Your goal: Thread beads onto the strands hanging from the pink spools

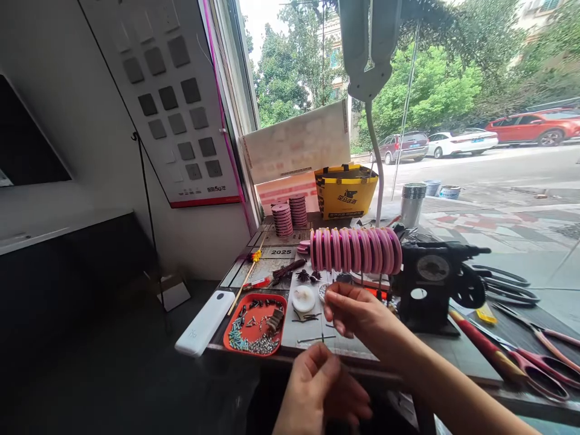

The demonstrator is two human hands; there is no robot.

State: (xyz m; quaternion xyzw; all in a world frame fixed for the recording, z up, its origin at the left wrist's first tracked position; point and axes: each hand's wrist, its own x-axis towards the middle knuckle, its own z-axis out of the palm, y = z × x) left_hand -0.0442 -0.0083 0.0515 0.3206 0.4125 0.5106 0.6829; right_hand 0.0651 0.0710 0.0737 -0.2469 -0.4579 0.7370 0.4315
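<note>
Nearest: your left hand point(317, 382), blurred; cannot tell whether fingers pinch. Your right hand point(356, 309): thumb and index pressed together, any held item too fine to see. Just beyond, bead-like pieces point(323, 291) in small dish point(319, 295): likely light, slippery; take singly, between fingertips.

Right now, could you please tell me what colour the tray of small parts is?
The tray is orange-red; the head view shows it best.

table point(471, 359) | red tray point(252, 331) | white power bank point(203, 324) | pink disc stacks point(283, 220) | yellow bag point(347, 202) | scissors point(528, 357)
</note>
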